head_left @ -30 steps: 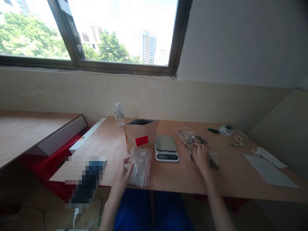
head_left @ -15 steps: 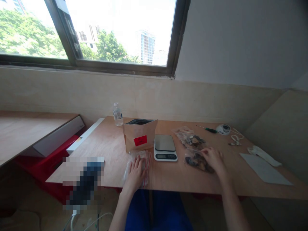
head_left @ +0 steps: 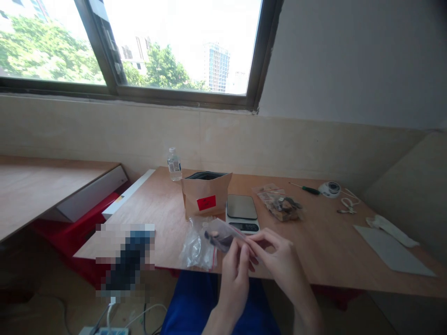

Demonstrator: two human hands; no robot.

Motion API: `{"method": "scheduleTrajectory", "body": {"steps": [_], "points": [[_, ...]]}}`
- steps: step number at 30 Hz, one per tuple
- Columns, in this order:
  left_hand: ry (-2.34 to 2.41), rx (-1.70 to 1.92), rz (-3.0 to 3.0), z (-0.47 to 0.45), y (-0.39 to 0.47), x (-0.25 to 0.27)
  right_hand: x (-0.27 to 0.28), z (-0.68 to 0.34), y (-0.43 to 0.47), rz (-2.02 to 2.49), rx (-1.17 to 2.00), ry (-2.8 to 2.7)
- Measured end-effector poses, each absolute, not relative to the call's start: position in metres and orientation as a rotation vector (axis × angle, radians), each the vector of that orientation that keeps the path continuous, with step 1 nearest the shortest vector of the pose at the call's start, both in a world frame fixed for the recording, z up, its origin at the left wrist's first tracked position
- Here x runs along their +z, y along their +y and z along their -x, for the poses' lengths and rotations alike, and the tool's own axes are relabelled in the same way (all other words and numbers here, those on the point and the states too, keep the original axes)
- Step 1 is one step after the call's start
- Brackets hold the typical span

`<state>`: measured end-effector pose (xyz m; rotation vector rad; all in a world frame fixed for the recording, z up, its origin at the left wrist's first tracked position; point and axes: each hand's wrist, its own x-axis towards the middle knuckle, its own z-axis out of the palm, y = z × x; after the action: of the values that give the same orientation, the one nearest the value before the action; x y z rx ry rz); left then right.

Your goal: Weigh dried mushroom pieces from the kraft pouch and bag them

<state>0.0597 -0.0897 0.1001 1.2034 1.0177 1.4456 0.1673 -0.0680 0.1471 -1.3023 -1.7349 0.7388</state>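
Above the front of the table, my left hand and my right hand both pinch the top edge of a clear zip bag. Dark and brownish pieces lie in the bag, which tilts to the left; I cannot make out what they are. Under and beside it is a stack of clear zip bags with red seal strips. Just behind the held bag stands a white kitchen scale with a bare metal plate. A second filled zip bag rests right of the scale.
A brown paper pouch with a red label stands open behind the loose bags. A water bottle is at the back. To the right lie a screwdriver, a white dome camera with its cable, and a grey sheet.
My right hand has lifted the nearer filled zip bag off the table and brought it left. My left hand has left the stack of bags and now grips the lifted bag too.
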Motion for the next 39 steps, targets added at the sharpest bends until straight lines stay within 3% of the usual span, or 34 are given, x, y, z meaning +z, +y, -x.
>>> {"method": "scheduleTrajectory", "body": {"steps": [26, 29, 34, 39], "points": [[1.055, 1.415, -1.035, -0.032, -0.076, 0.105, 0.138, -0.146, -0.062, 0.985, 1.437, -1.466], [1.056, 1.393, -1.063, -0.030, -0.078, 0.105, 0.136, -0.143, -0.059, 1.021, 1.317, -1.470], [1.133, 1.473, -1.100, -0.023, -0.080, 0.098, 0.124, -0.157, -0.045, 1.291, 0.743, -1.018], [1.105, 1.465, -1.102, -0.016, -0.076, 0.094, 0.120, -0.171, -0.041, 1.182, 0.803, -0.828]]}}
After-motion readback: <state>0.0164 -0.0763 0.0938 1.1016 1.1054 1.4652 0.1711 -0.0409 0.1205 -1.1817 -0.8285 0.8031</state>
